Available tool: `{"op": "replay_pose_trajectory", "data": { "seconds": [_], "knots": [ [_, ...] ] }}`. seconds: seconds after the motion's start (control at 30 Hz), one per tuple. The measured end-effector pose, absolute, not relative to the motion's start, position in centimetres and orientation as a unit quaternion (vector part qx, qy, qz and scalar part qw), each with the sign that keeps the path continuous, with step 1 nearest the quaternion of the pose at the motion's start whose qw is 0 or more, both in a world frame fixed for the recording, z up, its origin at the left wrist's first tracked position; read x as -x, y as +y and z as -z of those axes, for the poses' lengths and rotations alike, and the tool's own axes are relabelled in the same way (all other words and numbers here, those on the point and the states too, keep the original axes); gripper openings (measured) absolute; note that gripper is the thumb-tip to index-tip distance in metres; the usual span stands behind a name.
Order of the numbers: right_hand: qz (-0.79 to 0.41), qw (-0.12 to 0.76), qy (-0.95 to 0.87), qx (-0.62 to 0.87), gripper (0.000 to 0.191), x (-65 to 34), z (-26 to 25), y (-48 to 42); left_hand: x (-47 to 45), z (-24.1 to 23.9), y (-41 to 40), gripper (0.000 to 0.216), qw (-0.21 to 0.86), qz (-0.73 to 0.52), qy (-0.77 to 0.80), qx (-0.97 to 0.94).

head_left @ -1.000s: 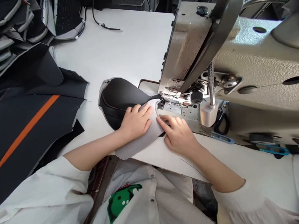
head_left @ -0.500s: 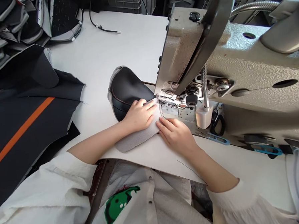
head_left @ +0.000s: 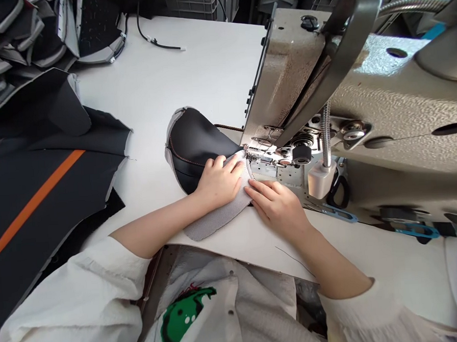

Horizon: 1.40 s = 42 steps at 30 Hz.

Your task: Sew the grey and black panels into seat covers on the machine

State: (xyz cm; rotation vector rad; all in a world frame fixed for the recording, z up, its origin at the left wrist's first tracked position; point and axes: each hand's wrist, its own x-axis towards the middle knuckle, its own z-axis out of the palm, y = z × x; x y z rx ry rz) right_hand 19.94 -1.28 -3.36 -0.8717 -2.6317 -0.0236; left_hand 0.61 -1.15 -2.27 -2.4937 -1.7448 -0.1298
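A black leather piece with reddish stitching (head_left: 191, 142) lies on the white table (head_left: 192, 71), joined to a grey mesh-backed panel (head_left: 216, 220) that runs under the sewing machine's presser foot (head_left: 259, 156). My left hand (head_left: 219, 181) rests flat on the grey panel with its fingers stretched toward the needle. On the panel's right edge lies my right hand (head_left: 278, 204), fingers extended and pressing just in front of the presser foot. Neither hand grips anything.
The large metal sewing machine (head_left: 362, 97) fills the right side. Black fabric with an orange stripe (head_left: 38, 196) lies at left, with stacked black and grey pieces (head_left: 10, 34) behind it. A black cable (head_left: 156, 39) crosses the far table; blue-handled snips (head_left: 340, 213) lie by the machine.
The workpiece has fed further under the presser foot, with less grey panel left at the table's edge. Both hands stayed flat on it, moving along with it.
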Motion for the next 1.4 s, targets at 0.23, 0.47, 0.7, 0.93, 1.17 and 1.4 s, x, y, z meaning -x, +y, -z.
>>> {"op": "replay_pose_trajectory", "data": {
  "seconds": [0.23, 0.47, 0.7, 0.93, 1.17, 1.4],
  "knots": [
    [-0.002, 0.179, -0.938, 0.298, 0.028, -20.2, 3.1, -0.9, -0.1, 2.6, -0.5, 0.043, 0.025, 0.064, -0.549, 0.833],
    [0.001, 0.196, -0.940, 0.279, 0.028, -20.3, 3.3, -0.8, 0.3, 2.5, -0.3, 0.043, 0.009, 0.055, -0.531, 0.846],
    [0.032, 0.190, -0.948, 0.255, 0.026, -20.5, 3.0, -0.7, 0.3, 2.2, -0.6, 0.047, 0.006, 0.044, -0.519, 0.854],
    [0.037, 0.210, -0.947, 0.239, 0.024, -21.1, 2.2, -0.4, -1.1, 2.1, -1.3, 0.045, 0.033, 0.025, -0.527, 0.849],
    [0.042, 0.205, -0.941, 0.265, 0.025, -21.1, 2.9, -0.7, -0.9, 2.6, -0.5, 0.045, 0.048, 0.034, -0.519, 0.853],
    [0.054, 0.203, -0.939, 0.273, 0.025, -20.9, 3.5, -0.8, -0.5, 2.9, -0.1, 0.044, 0.054, 0.054, -0.499, 0.863]
  ]
}}
